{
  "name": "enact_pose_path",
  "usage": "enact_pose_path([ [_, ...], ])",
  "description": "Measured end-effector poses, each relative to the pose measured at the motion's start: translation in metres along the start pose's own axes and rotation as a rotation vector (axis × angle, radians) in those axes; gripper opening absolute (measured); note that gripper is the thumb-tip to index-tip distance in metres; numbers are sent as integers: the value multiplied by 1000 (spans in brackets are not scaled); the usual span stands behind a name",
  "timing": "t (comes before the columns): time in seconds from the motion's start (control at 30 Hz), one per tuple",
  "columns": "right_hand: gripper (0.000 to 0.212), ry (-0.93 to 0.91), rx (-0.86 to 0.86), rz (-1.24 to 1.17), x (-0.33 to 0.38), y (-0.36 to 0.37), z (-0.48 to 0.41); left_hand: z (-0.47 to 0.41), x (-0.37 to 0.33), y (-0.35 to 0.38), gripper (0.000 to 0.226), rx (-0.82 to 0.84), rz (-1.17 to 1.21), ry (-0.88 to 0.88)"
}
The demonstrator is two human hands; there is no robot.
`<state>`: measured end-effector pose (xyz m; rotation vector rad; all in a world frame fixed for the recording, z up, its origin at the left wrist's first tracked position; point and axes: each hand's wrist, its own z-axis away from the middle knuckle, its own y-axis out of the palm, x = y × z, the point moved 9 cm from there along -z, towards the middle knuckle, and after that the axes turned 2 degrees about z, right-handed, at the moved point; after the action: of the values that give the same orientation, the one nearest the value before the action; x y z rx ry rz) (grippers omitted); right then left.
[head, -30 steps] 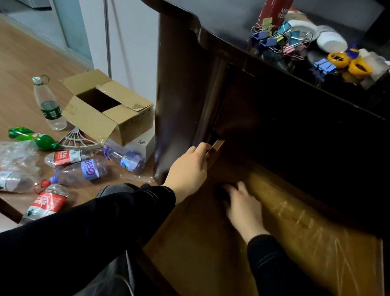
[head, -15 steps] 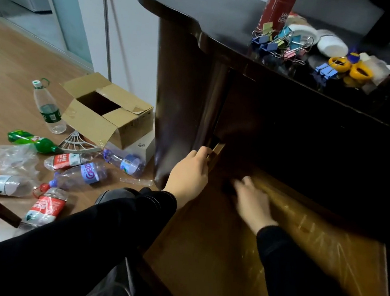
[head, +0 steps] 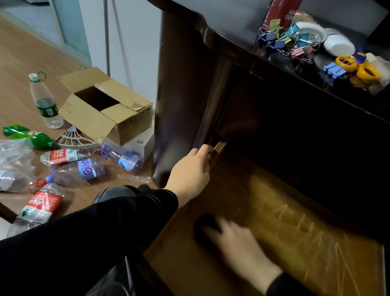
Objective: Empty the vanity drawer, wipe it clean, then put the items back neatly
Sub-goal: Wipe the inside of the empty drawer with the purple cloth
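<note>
Wood, yellow-brown and covered with a scratched clear film, is forming the floor of the drawer, which is standing pulled out from under the dark vanity.

The left hand is gripping the drawer's left side wall near its rear corner, with the fingers curling over the top edge. The right hand is lying low on the drawer floor, toward the front left, and is heavily blurred. Its fingers are reaching onto a small dark object. Whether they are pinching it or only pressing on it cannot be told, nor can what the object is.

Small items are sitting on the vanity top. A cluster of coloured binder clips is lying just in front of a red can. White lids and yellow tape rolls are lying to the right of them.

On the floor to the left, an open cardboard box is sitting beside the vanity. One plastic bottle is standing upright near it, and other bottles are lying scattered on their sides. A pole is leaning against the wall behind the box.
</note>
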<state>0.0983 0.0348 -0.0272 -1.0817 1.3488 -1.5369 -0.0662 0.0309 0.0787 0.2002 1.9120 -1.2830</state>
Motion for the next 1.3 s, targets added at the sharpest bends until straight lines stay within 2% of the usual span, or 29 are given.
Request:
enact_pose_path([
  [0.1, 52, 422, -131, 106, -90, -34, -37, 0, -1, -1, 32, 5, -18, -5],
  [0.17, 47, 560, -134, 116, -124, -49, -51, 1, -3, -2, 33, 12, -31, 1],
  [0.27, 52, 507, -98, 118, -107, -47, -51, 2, -3, -2, 32, 13, -32, 1],
  [0.43, 71, 145, 87, 38, 0, 3, 15, -2, 1, 0, 33, -4, -18, 3],
  [0.5, 74, 9, 170, 31, 21, 15, 30, -2, 1, 2, 35, 0, -16, 5],
  [0.53, 75, 0, 170, 37, 19, 12, 26, -2, 1, 2, 36, 1, -17, 6],
  [0.6, 72, 104, 76, 83, -9, -4, 4, -2, 1, 2, 35, -3, -20, 1],
  [0.7, 59, 419, -25, 151, -83, -33, -40, -2, 1, 2, 36, 1, -33, 2],
  [0.77, 52, 583, -56, 157, -120, -54, -62, -1, -1, 1, 36, 2, -46, 7],
  [0.83, 49, 672, -55, 128, -137, -62, -71, -1, -1, 1, 36, 2, -43, 9],
  [0.9, 50, 660, -83, 149, -126, -62, -69, -1, 0, 1, 34, 0, -34, 10],
  [0.97, 55, 567, -100, 131, -95, -48, -55, -3, 1, 2, 32, -2, -24, 11],
  [1.13, 50, 191, 119, 29, 2, 10, -10, -4, 2, 4, 33, -14, -18, 18],
  [1.17, 53, 131, 98, 42, 9, 7, -8, -4, 2, 4, 32, -14, -16, 14],
  [1.23, 58, 148, 15, 37, -5, -9, -17, -2, 1, 2, 31, -12, -12, 6],
  [1.3, 60, 278, -18, 101, -38, -28, -35, -1, -1, -1, 31, -7, 0, 2],
])
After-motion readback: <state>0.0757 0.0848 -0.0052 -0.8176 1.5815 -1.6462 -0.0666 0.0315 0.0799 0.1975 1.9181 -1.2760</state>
